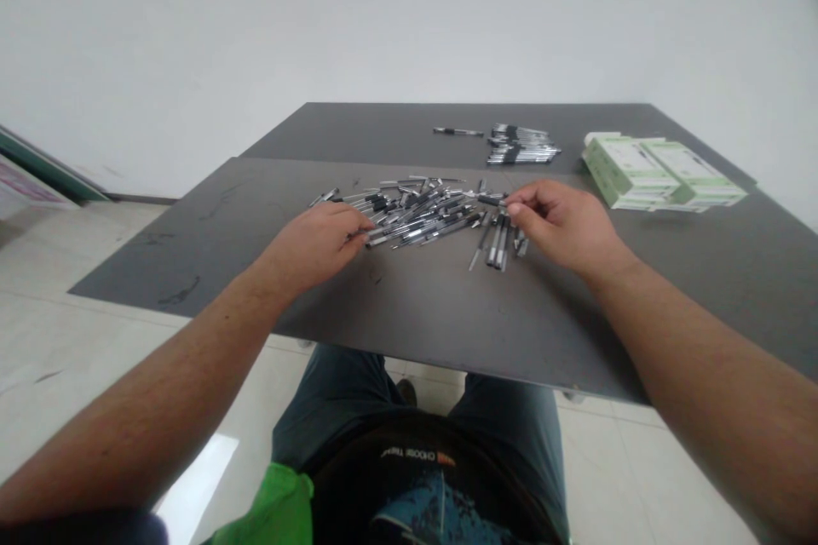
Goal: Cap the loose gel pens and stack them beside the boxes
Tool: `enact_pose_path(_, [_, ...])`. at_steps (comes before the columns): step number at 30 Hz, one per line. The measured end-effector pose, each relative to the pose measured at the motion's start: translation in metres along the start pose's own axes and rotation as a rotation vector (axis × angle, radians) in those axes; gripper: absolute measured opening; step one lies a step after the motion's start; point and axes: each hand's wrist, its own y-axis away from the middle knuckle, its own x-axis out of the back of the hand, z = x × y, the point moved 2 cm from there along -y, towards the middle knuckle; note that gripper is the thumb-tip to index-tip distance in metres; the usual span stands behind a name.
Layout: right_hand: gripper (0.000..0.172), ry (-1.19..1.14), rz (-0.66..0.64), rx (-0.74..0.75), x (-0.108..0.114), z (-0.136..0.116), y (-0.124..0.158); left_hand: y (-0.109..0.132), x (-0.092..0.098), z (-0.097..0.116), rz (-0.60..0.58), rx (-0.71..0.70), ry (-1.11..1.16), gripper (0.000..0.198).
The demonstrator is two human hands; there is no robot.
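A loose heap of clear pens (422, 213) with black grips lies jumbled on the dark table. My right hand (562, 221) is at the heap's right side, thumb and forefinger pinched on the end of a pen (491, 200) that points left. Below that hand, several pens (499, 243) lie side by side, pointing toward me, partly under the fingers. At the heap's left edge, my left hand (319, 243) has its fingers closed together against the nearest pens; what they grip, if anything, is hidden.
Farther back are neat rows of pens (521, 145) and a single pen (458, 132) to their left. Green and white boxes (665, 172) stand on the right of the table (409, 306). A white wall (409, 17) rises behind it.
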Motion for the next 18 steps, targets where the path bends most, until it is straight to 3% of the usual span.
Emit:
enact_pose_path(11, [0.022, 0.01, 0.069, -0.025, 0.001, 0.003, -0.001, -0.061, -0.011, 0.022, -0.022, 0.083, -0.013, 0.039])
enact_pose_path(18, [0.024, 0.024, 0.03, -0.027, 0.001, 0.003, -0.002, -0.077, -0.023, 0.033, -0.06, 0.151, -0.12, 0.034])
